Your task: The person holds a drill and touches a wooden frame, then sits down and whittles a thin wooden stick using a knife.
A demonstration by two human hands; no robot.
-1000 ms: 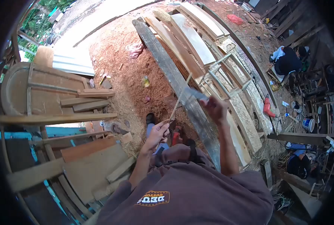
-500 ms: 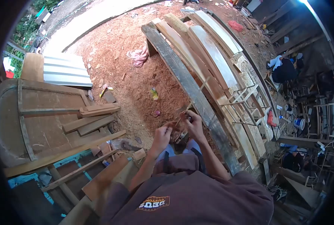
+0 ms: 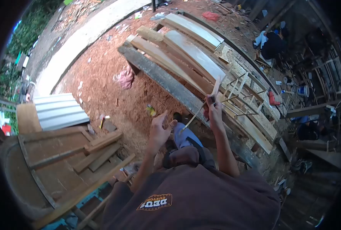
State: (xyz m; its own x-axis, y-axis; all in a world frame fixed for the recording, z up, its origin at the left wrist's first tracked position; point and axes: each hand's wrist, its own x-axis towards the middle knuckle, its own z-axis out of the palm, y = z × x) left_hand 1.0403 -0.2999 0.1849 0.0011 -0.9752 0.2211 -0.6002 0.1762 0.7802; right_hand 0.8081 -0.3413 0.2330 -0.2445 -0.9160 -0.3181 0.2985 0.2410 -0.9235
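My right hand [image 3: 213,113] is closed at the edge of the long wooden bench, around a thin wooden stick [image 3: 192,120] that slants down toward my leg. From the top of the same fist rises a flat, pale, blade-like piece [image 3: 216,86]; I cannot tell whether it is metal or wood. My left hand [image 3: 160,132] hangs in front of my body, thumb apart from the bent fingers, with nothing visible in it. Beside my right hand, a light frame of thin sticks [image 3: 241,94] stands on the planks [image 3: 193,53] of the bench.
A dark beam [image 3: 159,76] edges the bench. To the left lie a wooden panel [image 3: 51,153] with loose wood blocks [image 3: 101,143] and a corrugated sheet [image 3: 61,111]. A pink cloth [image 3: 125,78] rests on the shavings-covered ground. A person [image 3: 272,44] is at the far right.
My hands have moved apart: the right one has gone up and right with the stick, over the bench edge, while the left stays lower. The view has turned and one leg now shows forward.
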